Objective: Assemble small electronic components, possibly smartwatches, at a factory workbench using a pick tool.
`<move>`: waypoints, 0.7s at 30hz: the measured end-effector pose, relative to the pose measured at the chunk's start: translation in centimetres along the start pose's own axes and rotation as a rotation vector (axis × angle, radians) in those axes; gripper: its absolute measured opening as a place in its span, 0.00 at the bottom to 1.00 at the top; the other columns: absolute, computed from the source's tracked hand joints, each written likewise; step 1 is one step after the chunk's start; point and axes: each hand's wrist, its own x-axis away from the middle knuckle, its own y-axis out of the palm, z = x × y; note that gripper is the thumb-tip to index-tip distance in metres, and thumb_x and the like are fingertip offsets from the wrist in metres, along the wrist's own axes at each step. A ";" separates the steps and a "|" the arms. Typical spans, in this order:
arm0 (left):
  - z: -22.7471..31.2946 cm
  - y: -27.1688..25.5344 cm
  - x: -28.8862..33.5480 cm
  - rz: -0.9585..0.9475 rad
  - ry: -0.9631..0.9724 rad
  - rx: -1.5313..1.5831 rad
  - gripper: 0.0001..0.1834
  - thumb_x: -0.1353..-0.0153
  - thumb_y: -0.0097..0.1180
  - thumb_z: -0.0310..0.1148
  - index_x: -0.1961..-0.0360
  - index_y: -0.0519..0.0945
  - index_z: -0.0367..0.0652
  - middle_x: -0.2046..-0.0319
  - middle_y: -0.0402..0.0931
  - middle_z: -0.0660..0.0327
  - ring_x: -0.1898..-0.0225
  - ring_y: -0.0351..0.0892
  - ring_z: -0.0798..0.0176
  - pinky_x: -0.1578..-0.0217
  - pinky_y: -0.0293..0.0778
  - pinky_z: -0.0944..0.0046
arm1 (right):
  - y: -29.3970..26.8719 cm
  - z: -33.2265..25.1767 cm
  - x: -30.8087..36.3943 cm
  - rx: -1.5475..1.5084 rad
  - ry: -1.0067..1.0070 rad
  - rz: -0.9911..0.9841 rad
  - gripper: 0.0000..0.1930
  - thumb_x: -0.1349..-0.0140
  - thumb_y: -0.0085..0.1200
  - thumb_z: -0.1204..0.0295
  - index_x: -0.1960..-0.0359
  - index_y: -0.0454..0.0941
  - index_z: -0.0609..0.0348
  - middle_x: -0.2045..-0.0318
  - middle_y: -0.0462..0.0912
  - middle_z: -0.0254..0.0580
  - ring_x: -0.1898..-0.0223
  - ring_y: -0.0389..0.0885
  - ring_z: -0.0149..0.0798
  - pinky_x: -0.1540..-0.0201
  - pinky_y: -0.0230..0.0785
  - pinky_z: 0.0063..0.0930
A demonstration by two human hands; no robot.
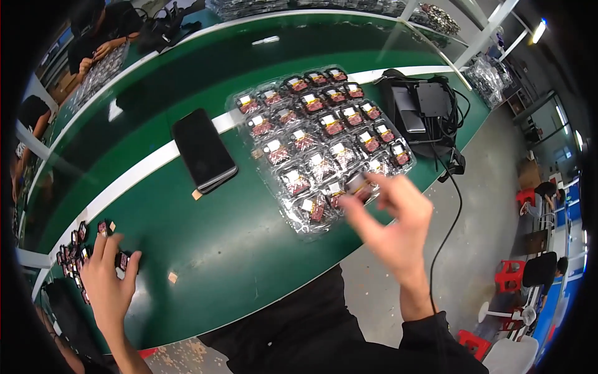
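Note:
A clear plastic blister tray [299, 227] lies on the green tabletop, its cells holding several small black-framed pieces with red and white faces. Above its near right corner hovers my right hand [402, 221], thumb and forefinger apart, somewhat blurred. One tray piece [359, 186] shows between those fingertips, with no clear grip on it. At the far left, my left hand [109, 274] is spread over a heap of similar loose pieces [73, 254]. A single loose piece [123, 259] sits in the gap between its thumb and fingers; whether they touch it is hard to see.
A black phone-like slab [204, 149] lies left of the tray. Behind the tray's right side are a black bag [395, 84] and cables, one cord hanging toward my right arm. Small tan scraps [172, 277] dot the table. Another person [103, 37] works across the bench.

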 end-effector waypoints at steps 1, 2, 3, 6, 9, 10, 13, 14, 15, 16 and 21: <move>-0.1 -0.1 0.5 -0.050 -0.074 -0.089 0.19 0.37 0.75 0.33 0.47 0.86 0.38 0.55 0.82 0.53 0.60 0.88 0.45 0.61 0.80 0.49 | -0.9 1.5 -0.3 0.073 0.034 0.045 0.20 0.43 0.81 0.66 0.52 0.90 0.61 0.71 0.85 0.35 0.74 0.79 0.32 0.71 0.72 0.31; 0.0 0.1 1.0 -0.046 -0.056 -0.088 0.19 0.37 0.75 0.33 0.47 0.86 0.38 0.55 0.82 0.53 0.60 0.88 0.45 0.61 0.80 0.49 | -1.6 2.8 -0.7 0.144 0.070 0.089 0.21 0.44 0.82 0.66 0.52 0.90 0.62 0.71 0.84 0.36 0.74 0.78 0.33 0.71 0.71 0.32; -0.1 0.2 2.0 -0.005 -0.020 -0.078 0.19 0.36 0.75 0.33 0.47 0.86 0.38 0.55 0.82 0.53 0.60 0.88 0.45 0.61 0.80 0.50 | -1.9 3.8 -0.9 0.193 0.087 0.107 0.21 0.43 0.81 0.65 0.53 0.90 0.62 0.71 0.83 0.36 0.74 0.78 0.34 0.71 0.71 0.32; 0.6 0.7 2.7 0.010 0.013 -0.080 0.18 0.35 0.74 0.32 0.47 0.86 0.38 0.53 0.82 0.55 0.60 0.88 0.47 0.60 0.80 0.51 | -1.3 6.1 -1.3 0.264 0.144 0.116 0.22 0.43 0.81 0.62 0.53 0.90 0.63 0.72 0.80 0.37 0.74 0.78 0.35 0.70 0.71 0.33; 0.8 1.2 2.6 0.075 0.063 0.004 0.14 0.33 0.71 0.28 0.49 0.85 0.38 0.50 0.83 0.55 0.57 0.88 0.48 0.58 0.82 0.51 | -1.2 5.7 -1.2 0.253 0.188 0.148 0.23 0.41 0.82 0.62 0.50 0.92 0.64 0.73 0.78 0.36 0.74 0.76 0.31 0.72 0.68 0.31; 0.8 1.4 2.5 0.073 0.053 -0.001 0.14 0.33 0.71 0.28 0.49 0.85 0.38 0.50 0.83 0.55 0.57 0.88 0.48 0.58 0.82 0.51 | -1.4 5.4 -1.2 0.246 0.183 0.141 0.23 0.41 0.82 0.62 0.50 0.92 0.64 0.73 0.78 0.36 0.74 0.76 0.31 0.72 0.68 0.31; 1.7 1.2 2.9 0.070 0.005 0.077 0.13 0.33 0.70 0.25 0.49 0.85 0.40 0.49 0.83 0.53 0.55 0.88 0.46 0.57 0.83 0.52 | -1.3 4.0 -1.2 -0.126 0.284 0.079 0.13 0.32 0.74 0.72 0.52 0.88 0.70 0.72 0.75 0.30 0.71 0.70 0.21 0.70 0.61 0.21; 1.7 1.3 2.7 0.101 0.078 0.050 0.13 0.33 0.70 0.24 0.49 0.85 0.40 0.49 0.83 0.53 0.54 0.89 0.45 0.58 0.83 0.52 | -1.0 3.1 -1.1 -0.153 0.270 0.051 0.13 0.32 0.74 0.72 0.52 0.88 0.70 0.72 0.75 0.30 0.71 0.70 0.21 0.70 0.61 0.21; 2.2 1.6 2.2 0.111 0.117 0.065 0.14 0.35 0.70 0.24 0.48 0.86 0.41 0.48 0.84 0.53 0.54 0.89 0.45 0.58 0.84 0.51 | -0.5 2.0 -0.8 -0.316 0.288 0.043 0.11 0.30 0.72 0.74 0.52 0.87 0.70 0.71 0.76 0.31 0.71 0.69 0.22 0.69 0.61 0.22; 2.9 1.4 1.4 0.069 0.135 0.147 0.15 0.36 0.71 0.25 0.48 0.86 0.41 0.48 0.84 0.53 0.54 0.89 0.45 0.58 0.85 0.51 | -0.2 0.7 -0.4 -0.483 0.314 0.034 0.09 0.28 0.69 0.76 0.53 0.87 0.71 0.70 0.76 0.32 0.71 0.69 0.22 0.69 0.60 0.23; 5.6 2.2 -1.6 -0.088 0.421 0.361 0.20 0.39 0.71 0.24 0.45 0.86 0.43 0.47 0.86 0.59 0.58 0.91 0.55 0.63 0.87 0.58 | 0.4 -5.1 1.2 -0.476 -0.022 -0.452 0.13 0.27 0.65 0.81 0.43 0.88 0.71 0.69 0.80 0.39 0.73 0.72 0.30 0.69 0.64 0.26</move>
